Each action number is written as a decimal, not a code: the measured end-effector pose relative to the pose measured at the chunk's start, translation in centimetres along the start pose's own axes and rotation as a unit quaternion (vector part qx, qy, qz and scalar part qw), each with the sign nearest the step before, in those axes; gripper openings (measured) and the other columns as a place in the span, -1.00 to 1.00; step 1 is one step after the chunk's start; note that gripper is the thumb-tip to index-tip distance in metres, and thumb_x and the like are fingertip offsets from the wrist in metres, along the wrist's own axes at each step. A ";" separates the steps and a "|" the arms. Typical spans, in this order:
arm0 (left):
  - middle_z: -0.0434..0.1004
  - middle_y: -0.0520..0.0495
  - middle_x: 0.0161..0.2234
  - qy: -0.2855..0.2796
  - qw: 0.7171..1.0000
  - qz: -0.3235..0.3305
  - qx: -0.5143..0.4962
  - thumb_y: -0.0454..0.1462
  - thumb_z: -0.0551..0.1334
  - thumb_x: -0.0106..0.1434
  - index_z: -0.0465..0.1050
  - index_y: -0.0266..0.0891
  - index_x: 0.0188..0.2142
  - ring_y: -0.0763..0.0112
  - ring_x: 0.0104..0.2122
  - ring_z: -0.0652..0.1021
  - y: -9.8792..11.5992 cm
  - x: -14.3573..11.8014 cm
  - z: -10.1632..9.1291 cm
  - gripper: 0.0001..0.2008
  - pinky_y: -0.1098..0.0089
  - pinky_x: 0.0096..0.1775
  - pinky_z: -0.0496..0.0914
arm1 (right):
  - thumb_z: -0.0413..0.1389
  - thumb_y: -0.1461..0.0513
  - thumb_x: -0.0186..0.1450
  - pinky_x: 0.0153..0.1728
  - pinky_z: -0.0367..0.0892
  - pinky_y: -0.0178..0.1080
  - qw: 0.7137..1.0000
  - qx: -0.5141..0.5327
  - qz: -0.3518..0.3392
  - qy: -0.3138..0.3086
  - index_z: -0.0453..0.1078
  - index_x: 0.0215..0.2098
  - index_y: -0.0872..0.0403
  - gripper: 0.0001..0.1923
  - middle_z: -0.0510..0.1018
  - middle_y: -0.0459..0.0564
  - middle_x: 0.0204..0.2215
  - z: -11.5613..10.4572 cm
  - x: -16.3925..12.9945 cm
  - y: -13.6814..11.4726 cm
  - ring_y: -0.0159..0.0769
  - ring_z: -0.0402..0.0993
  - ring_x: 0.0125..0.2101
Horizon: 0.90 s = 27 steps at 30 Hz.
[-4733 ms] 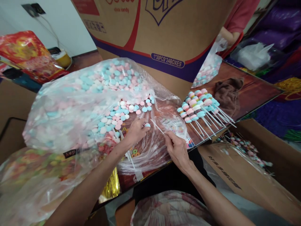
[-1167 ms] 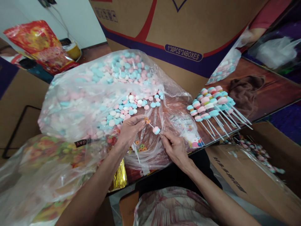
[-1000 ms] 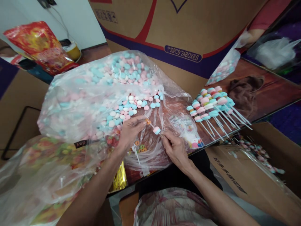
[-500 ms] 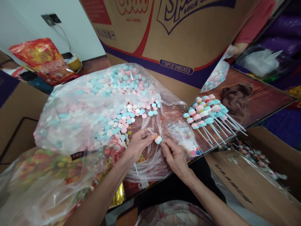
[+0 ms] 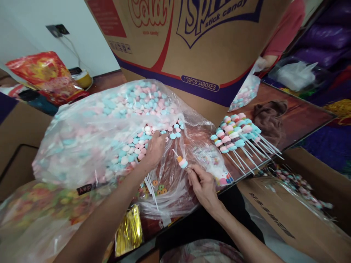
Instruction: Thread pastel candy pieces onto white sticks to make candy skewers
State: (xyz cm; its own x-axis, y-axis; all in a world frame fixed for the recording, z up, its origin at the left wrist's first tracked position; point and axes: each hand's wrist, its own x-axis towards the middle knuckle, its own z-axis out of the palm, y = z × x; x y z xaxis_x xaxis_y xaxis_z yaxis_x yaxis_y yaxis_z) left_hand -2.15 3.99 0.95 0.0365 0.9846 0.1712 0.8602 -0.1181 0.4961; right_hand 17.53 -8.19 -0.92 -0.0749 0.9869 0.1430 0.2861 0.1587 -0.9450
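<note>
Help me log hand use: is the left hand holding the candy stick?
No: the right hand holds the candy stick, while the left hand is at the loose candies.

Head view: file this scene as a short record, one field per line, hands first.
Left hand: at the loose candies; grip unclear
Right hand: pinching the candy stick below its pieces
Held pieces: orange, pink, blue, from the bare tip down
Plastic bag: clear, filled with pastel candies
Right side: loaded sticks in a pile, beside a brown cloth
Near edge: bare sticks, ring candies, gold strips
Behind: printed cardboard box
</note>
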 end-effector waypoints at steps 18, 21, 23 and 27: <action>0.60 -0.13 -0.31 -0.010 0.997 -0.011 -0.072 -0.35 0.17 0.20 0.61 -0.19 -0.26 0.17 -0.26 0.53 2.0 2.1 0.9 -0.77 0.27 -0.13 0.34 | 0.00 0.15 0.45 -0.49 0.21 -0.35 1.000 0.018 0.014 -0.010 0.39 -0.38 0.05 -0.73 0.30 -0.19 -0.64 -0.2 0.1 -0.5 -0.39 0.28 -0.57; 0.58 -0.17 -0.22 -0.019 0.997 -0.020 -0.078 -0.35 0.18 0.19 0.58 -0.23 -0.14 0.17 -0.27 0.52 1.7 2.1 1.4 -0.73 0.26 -0.14 0.36 | 0.00 0.16 0.45 -0.48 0.22 -0.35 1.000 0.015 0.015 -0.014 0.39 -0.38 0.05 -0.73 0.30 -0.19 -0.64 -0.2 0.2 -0.5 -0.40 0.27 -0.57; 0.55 -0.21 -0.20 -0.022 0.997 -0.007 -0.068 -0.36 0.20 0.17 0.56 -0.26 -0.15 0.15 -0.26 0.50 1.4 1.9 1.5 -0.73 0.25 -0.14 0.37 | 0.00 0.17 0.45 -0.48 0.22 -0.35 1.000 0.010 0.014 -0.010 0.40 -0.35 0.05 -0.75 0.31 -0.19 -0.64 -0.3 0.2 -0.5 -0.39 0.28 -0.57; 0.50 -0.15 -0.36 -0.028 0.996 0.013 -0.081 -0.38 0.21 0.12 0.55 -0.24 -0.27 0.15 -0.28 0.48 1.3 1.2 1.2 -0.81 0.28 -0.19 0.36 | 0.00 0.17 0.44 -0.48 0.22 -0.35 1.000 -0.002 0.014 0.015 0.44 -0.27 0.05 -0.78 0.34 -0.18 -0.62 -0.2 0.1 -0.4 -0.38 0.29 -0.56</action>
State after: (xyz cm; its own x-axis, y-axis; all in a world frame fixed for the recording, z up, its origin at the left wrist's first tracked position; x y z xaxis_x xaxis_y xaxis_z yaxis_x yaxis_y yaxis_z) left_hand -0.37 5.17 0.73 0.0900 0.9859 0.1410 0.7650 -0.1590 0.6241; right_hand 17.57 -8.12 -0.49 -0.0376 0.9913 0.1263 0.2909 0.1318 -0.9476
